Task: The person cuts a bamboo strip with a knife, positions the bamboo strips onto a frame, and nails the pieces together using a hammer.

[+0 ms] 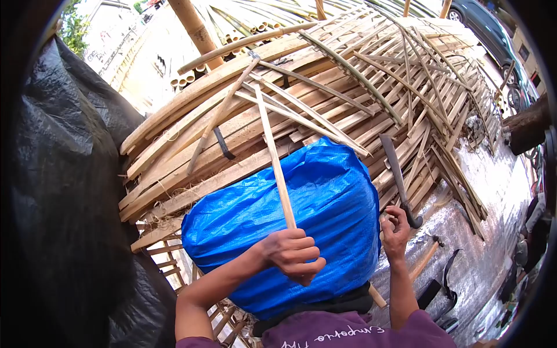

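My left hand is closed in a fist around the lower end of a narrow bamboo strip. The strip points up and away from me, over a blue tarp-covered bundle in front of my body. Beside the bundle's right edge is my right hand, its fingers loosely curled and nothing visible in them. A machete with a dark, curved handle lies just beyond those fingers; whether they touch the handle is unclear.
Long split bamboo slats and a heap of thin strips lie ahead. A hammer rests on silvery sheeting at right. Black plastic sheeting hangs at left. A bamboo post rises behind; a vehicle stands far right.
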### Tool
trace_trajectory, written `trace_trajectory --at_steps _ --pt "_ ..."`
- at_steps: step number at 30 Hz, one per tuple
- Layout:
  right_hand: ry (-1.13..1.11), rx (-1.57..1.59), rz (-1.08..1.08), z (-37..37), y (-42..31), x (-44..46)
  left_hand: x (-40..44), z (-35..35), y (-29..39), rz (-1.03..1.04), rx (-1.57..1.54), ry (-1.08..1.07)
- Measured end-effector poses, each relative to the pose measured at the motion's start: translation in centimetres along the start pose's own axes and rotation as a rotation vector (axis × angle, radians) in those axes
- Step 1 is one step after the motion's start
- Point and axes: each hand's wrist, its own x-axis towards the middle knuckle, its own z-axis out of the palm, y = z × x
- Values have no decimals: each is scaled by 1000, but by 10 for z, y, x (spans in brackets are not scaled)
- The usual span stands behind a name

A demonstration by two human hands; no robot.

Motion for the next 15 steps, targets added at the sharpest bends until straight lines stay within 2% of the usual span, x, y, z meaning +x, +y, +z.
trace_trajectory --at_steps 3,6,7,9,15 --pt "-111 244 -56 23 -43 -14 8 28 11 41 -69 4" --pt "-403 660 300 30 -77 -26 20 51 22 70 -171 34" --pt "-402 658 300 33 -85 -27 21 60 25 68 -175 49" --pt "-587 669 474 41 -98 -28 17 74 28 61 -182 62" --pt "-714 661 529 52 -112 -11 16 76 16 66 -222 76"
